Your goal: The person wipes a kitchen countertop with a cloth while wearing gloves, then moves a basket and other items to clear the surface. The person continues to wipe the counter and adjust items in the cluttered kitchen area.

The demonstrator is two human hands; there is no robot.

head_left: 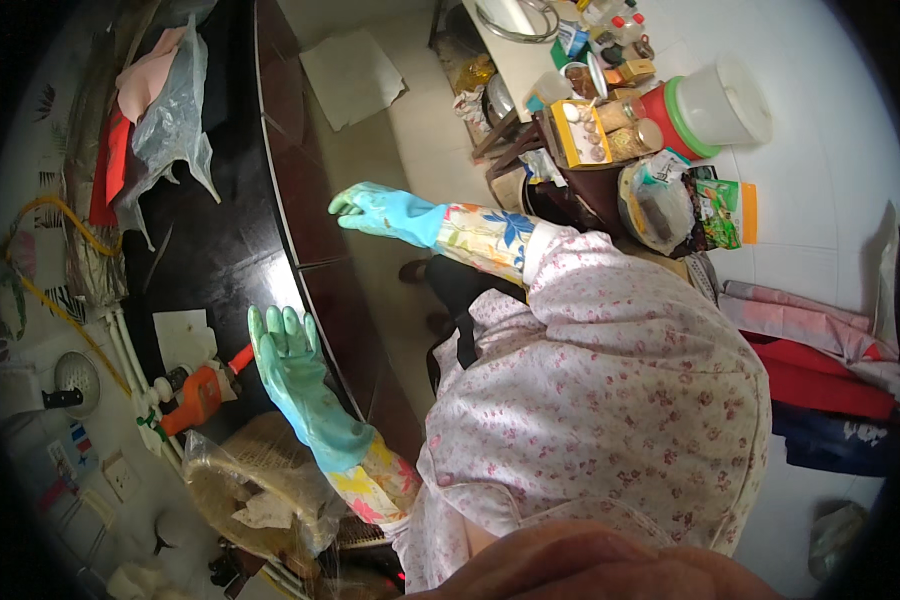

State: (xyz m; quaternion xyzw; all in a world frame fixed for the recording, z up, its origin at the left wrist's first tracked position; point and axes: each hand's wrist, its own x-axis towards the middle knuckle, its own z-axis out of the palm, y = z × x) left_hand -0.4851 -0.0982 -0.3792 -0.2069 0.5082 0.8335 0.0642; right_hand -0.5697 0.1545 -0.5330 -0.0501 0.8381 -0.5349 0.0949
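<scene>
Long rubber gloves, blue with greenish fingers and flowered cuffs, cover both of my hands. My left hand is raised at the edge of the glossy black countertop. Its fingers are straight and slightly apart, and nothing is in it. Close beside its fingers are an orange bottle with a red end and a pale square sheet lying on the counter. My right hand is held out over the floor in front of the dark red cabinet doors. Its fingers are stretched out, a little bent, and no object shows in them.
A clear plastic bag and red and pink items lie at the counter's far end. Below my left arm sits a plastic-covered basket. Jars, boxes and a white bucket crowd the right side. A flat pale sheet lies on the floor.
</scene>
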